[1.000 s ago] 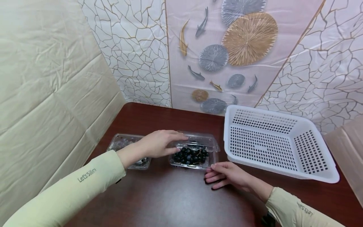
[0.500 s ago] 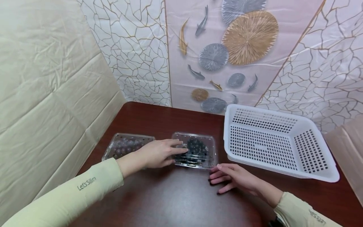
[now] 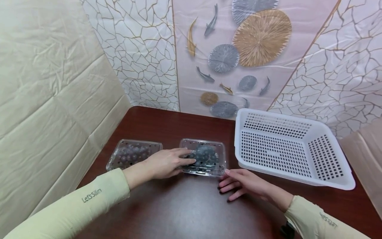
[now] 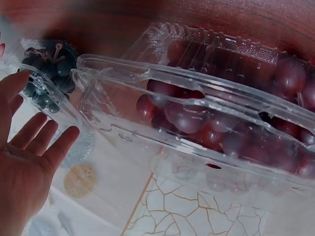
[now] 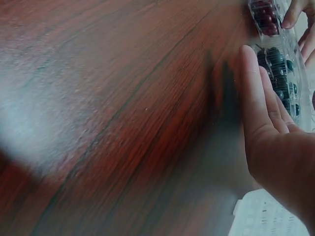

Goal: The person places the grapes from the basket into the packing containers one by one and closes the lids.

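A clear plastic clamshell box of dark, nearly black grapes lies at mid-table with its lid down over the fruit. Straight fingers of my left hand rest on the left part of that lid. At the front right corner is my right hand, thumb and index fingertips right by the edge, the other fingers loosely spread. In the left wrist view, a second clear box with reddish-purple grapes shows large beside my left hand. The right wrist view shows my right hand's extended fingers alongside the dark grapes.
The second grape box sits to the left, partly behind my left forearm. A white perforated plastic basket stands at the right of the dark wooden table. Patterned cloth hangs behind the table.
The lid of the dark-grape box, raised at the back one second ago, has come down over the grapes. My left hand has lowered with it; my right hand has shifted slightly right.
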### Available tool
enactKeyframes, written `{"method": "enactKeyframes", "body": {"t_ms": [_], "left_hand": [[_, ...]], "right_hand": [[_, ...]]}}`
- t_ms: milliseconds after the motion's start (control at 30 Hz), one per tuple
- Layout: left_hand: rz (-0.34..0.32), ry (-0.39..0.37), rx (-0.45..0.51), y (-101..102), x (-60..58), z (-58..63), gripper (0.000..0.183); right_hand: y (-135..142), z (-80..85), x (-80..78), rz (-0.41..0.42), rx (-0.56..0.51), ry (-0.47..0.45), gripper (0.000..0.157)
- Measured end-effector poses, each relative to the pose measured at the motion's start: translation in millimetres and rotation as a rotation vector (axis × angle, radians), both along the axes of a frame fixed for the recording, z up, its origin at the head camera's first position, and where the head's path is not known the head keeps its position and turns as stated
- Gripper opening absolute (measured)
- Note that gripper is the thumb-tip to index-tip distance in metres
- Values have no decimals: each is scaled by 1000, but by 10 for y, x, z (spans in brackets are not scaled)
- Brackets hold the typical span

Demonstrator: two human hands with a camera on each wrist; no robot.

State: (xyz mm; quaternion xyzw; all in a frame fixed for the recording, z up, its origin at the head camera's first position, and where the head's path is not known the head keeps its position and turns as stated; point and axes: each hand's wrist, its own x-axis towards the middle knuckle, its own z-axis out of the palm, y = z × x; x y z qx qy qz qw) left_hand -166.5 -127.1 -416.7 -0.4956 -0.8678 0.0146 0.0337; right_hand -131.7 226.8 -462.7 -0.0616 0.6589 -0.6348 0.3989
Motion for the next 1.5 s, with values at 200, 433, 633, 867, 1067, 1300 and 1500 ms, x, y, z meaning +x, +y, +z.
{"method": "enactKeyframes", "body": {"t_ms": [200, 433, 633, 867, 1067, 1300, 1500], "left_hand": [[-3, -9, 9, 6, -9, -21, 54], [12, -36, 30, -11, -9, -31, 54], [15, -42, 48, -16, -2, -36, 54], [185, -132, 134, -18, 19, -37, 53], [509, -279, 334, -80, -25, -190, 46], [824, -870, 564, 16, 142, -48, 30], [965, -1273, 836, 52, 202, -150, 21]], "right_hand": [[-70, -65, -54, -16, 22, -20, 61], [-131, -139, -82, -35, -27, -47, 49], [-158, -167, -72, -67, -31, -35, 38], [-168, -161, -56, -76, -38, -46, 41], [-172, -168, -49, -83, -49, -52, 42], [-164, -178, -39, -92, -67, -43, 42], [-171, -180, -41, -91, -72, -44, 41]]}}
